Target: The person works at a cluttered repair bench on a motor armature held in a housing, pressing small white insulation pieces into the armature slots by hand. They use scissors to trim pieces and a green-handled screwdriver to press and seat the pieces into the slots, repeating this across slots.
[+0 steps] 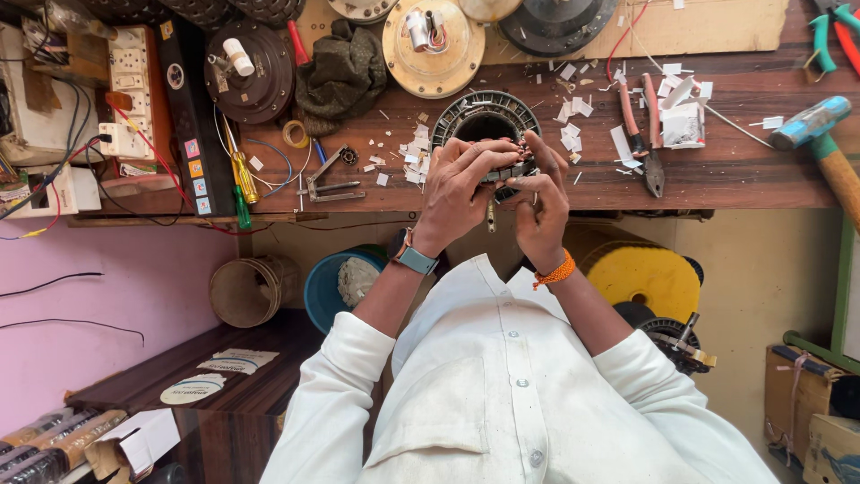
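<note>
A round dark motor stator point(484, 115) with a slotted metal ring lies on the wooden workbench point(735, 170). Both hands meet at its near rim. My left hand point(455, 184), with a teal watch on the wrist, curls its fingers over the rim. My right hand point(543, 204), with an orange thread on the wrist, pinches at the same spot from the right. The fingers hide what lies between them. White paper scraps point(417, 157) are scattered around the stator.
Red-handled pliers point(640, 134) and a blue-headed hammer point(820, 134) lie to the right. To the left are a yellow-green screwdriver point(240, 179), a dark cloth point(340, 76), round motor covers point(433, 45) and a power strip point(133, 90). Under the bench stand a blue bucket point(327, 287) and a yellow spool point(645, 278).
</note>
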